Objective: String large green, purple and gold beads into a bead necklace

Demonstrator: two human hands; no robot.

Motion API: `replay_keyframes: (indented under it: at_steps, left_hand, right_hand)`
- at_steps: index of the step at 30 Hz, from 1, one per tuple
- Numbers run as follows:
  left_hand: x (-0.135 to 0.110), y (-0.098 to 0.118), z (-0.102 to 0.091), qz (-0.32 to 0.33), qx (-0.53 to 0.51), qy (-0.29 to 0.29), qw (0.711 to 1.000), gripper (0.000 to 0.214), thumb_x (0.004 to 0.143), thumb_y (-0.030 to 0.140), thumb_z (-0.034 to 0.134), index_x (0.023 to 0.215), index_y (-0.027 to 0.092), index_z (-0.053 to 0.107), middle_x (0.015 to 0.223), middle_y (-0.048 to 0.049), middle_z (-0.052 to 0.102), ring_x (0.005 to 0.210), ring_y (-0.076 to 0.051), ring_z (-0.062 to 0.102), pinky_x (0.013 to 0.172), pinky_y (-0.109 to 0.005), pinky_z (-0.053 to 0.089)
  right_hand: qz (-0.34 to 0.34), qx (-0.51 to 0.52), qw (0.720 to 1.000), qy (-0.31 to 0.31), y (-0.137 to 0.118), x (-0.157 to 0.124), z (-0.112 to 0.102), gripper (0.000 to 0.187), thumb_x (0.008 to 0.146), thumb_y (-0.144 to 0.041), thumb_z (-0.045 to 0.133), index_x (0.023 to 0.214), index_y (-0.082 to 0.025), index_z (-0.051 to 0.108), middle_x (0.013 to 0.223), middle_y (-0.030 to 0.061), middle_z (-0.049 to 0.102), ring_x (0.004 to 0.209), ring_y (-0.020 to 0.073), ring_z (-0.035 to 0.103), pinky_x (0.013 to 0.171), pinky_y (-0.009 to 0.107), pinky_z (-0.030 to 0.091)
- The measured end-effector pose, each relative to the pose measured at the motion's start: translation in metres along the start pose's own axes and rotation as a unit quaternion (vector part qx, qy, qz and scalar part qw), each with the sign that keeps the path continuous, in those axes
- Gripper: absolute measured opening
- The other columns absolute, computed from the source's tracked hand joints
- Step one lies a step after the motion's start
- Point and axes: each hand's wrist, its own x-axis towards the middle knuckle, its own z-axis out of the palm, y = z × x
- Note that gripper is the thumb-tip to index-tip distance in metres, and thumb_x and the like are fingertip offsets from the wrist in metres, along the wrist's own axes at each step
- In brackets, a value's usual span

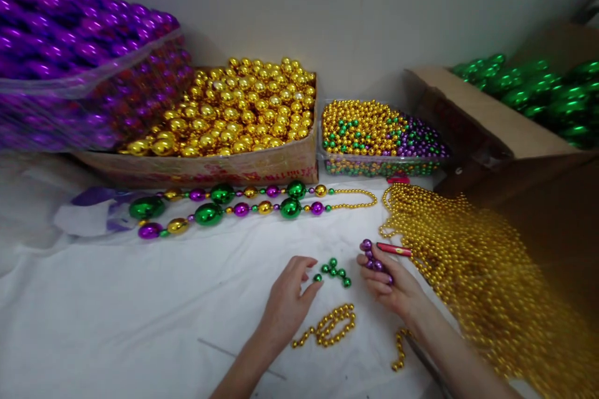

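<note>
My left hand (291, 293) hovers over the white cloth with thumb and forefinger apart. A green bead (317, 277) shows in the gap at its fingertips, and I see no grip on it. Several loose green beads (332, 272) lie just to the right. My right hand (395, 287) is closed around a cluster of shiny purple beads (375, 264). A slim red object (394, 249) shows beside its thumb; its kind is unclear. Below, between the hands, a short gold bead strand (336, 326) lies coiled. Another gold strand piece (399, 349) is partly hidden by my right forearm.
A necklace of purple, green and gold beads (208, 214) stretches across the cloth. Behind stand a bag of purple beads (93, 31), a gold-bead box (210, 168), a clear tub (384, 162) and a green-bead carton (486, 118). Gold strands (468, 268) heap at right.
</note>
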Motion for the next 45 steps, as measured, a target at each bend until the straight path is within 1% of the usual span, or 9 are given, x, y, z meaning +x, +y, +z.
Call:
replay_keyframes:
  at_steps: [6, 11, 17, 21, 24, 30, 35, 39, 45]
  left_hand:
    - [-0.004, 0.015, -0.007, 0.016, -0.037, 0.01, 0.999, 0.018, 0.083, 0.025, 0.052, 0.099, 0.021, 0.059, 0.101, -0.0037, 0.06, 0.08, -0.016, 0.059, 0.064, -0.027, 0.049]
    - [0.018, 0.04, 0.006, 0.062, -0.095, -0.013, 0.993, 0.03, 0.083, 0.02, 0.052, 0.112, 0.021, 0.058, 0.105, -0.0045, 0.061, 0.076, -0.013, 0.058, 0.07, -0.027, 0.049]
    - [0.056, 0.045, 0.037, 0.163, 0.038, -0.099, 0.981, 0.039, 0.079, 0.009, 0.052, 0.115, 0.023, 0.059, 0.107, -0.004, 0.06, 0.097, -0.019, 0.056, 0.089, -0.034, 0.045]
    - [0.067, 0.038, 0.046, 0.189, 0.102, -0.127, 0.968, 0.035, 0.077, 0.008, 0.054, 0.108, 0.021, 0.061, 0.101, -0.0049, 0.062, 0.099, -0.022, 0.055, 0.09, -0.035, 0.044]
    - [0.071, 0.034, 0.047, 0.199, 0.1, -0.14, 0.965, 0.039, 0.075, 0.007, 0.054, 0.112, 0.02, 0.059, 0.103, -0.006, 0.062, 0.102, -0.023, 0.055, 0.091, -0.036, 0.044]
    - [0.074, 0.031, 0.046, 0.218, 0.097, -0.171, 0.956, 0.048, 0.074, 0.003, 0.048, 0.117, 0.021, 0.056, 0.108, -0.0062, 0.061, 0.106, -0.022, 0.055, 0.094, -0.035, 0.044]
    - [0.073, 0.03, 0.034, 0.214, 0.109, -0.182, 0.953, 0.05, 0.075, 0.001, 0.045, 0.121, 0.019, 0.055, 0.114, -0.0076, 0.06, 0.11, -0.021, 0.054, 0.098, -0.035, 0.042]
    - [0.068, 0.025, 0.009, 0.176, 0.098, -0.139, 0.969, 0.044, 0.078, 0.005, 0.046, 0.118, 0.019, 0.057, 0.113, -0.0064, 0.061, 0.108, -0.02, 0.055, 0.097, -0.035, 0.043]
    - [0.045, 0.008, -0.049, 0.082, 0.061, -0.064, 0.993, 0.03, 0.086, 0.019, 0.045, 0.111, 0.02, 0.062, 0.102, -0.0056, 0.067, 0.084, -0.016, 0.062, 0.08, -0.032, 0.049]
  right_hand:
    - [-0.029, -0.037, 0.999, -0.003, -0.001, -0.002, 0.001, 0.033, 0.077, -0.048, 0.068, 0.081, -0.019, 0.054, 0.07, -0.0052, 0.045, 0.043, 0.0016, 0.011, 0.032, 0.012, 0.012]
    - [-0.055, -0.195, 0.979, 0.031, 0.001, 0.003, -0.002, 0.026, 0.081, -0.047, 0.061, 0.084, -0.022, 0.058, 0.069, -0.0028, 0.047, 0.043, 0.0051, 0.022, 0.034, 0.017, 0.016]
    - [-0.174, -0.451, 0.87, 0.099, 0.007, 0.02, -0.018, 0.011, 0.07, -0.026, 0.071, 0.079, -0.028, 0.066, 0.083, 0.0019, 0.05, 0.077, 0.0188, 0.049, 0.062, 0.029, 0.041]
    - [-0.203, -0.548, 0.804, 0.112, 0.01, 0.018, -0.029, 0.016, 0.075, -0.03, 0.067, 0.091, -0.032, 0.066, 0.091, 0.0042, 0.05, 0.087, 0.0248, 0.048, 0.079, 0.039, 0.04]
    - [-0.201, -0.578, 0.784, 0.108, 0.01, 0.015, -0.033, 0.029, 0.071, -0.031, 0.072, 0.099, -0.033, 0.064, 0.095, 0.0046, 0.052, 0.09, 0.0268, 0.049, 0.081, 0.042, 0.04]
    - [-0.197, -0.544, 0.809, 0.104, -0.002, 0.005, -0.034, 0.048, 0.055, -0.031, 0.084, 0.1, -0.032, 0.067, 0.094, 0.0029, 0.056, 0.087, 0.0243, 0.053, 0.078, 0.038, 0.043]
    - [-0.168, -0.429, 0.871, 0.172, -0.023, -0.014, -0.038, 0.034, 0.08, -0.053, 0.059, 0.098, -0.024, 0.065, 0.091, 0.0041, 0.059, 0.051, 0.0097, 0.037, 0.042, 0.025, 0.028]
    - [-0.108, -0.356, 0.912, 0.172, -0.036, -0.022, -0.04, 0.046, 0.085, -0.058, 0.044, 0.093, -0.018, 0.065, 0.084, 0.0062, 0.06, 0.046, 0.007, 0.032, 0.037, 0.022, 0.02]
    - [-0.066, -0.365, 0.918, 0.142, -0.031, -0.02, -0.04, 0.028, 0.075, -0.04, 0.059, 0.09, -0.017, 0.063, 0.084, 0.0063, 0.062, 0.06, 0.0118, 0.053, 0.045, 0.022, 0.037]
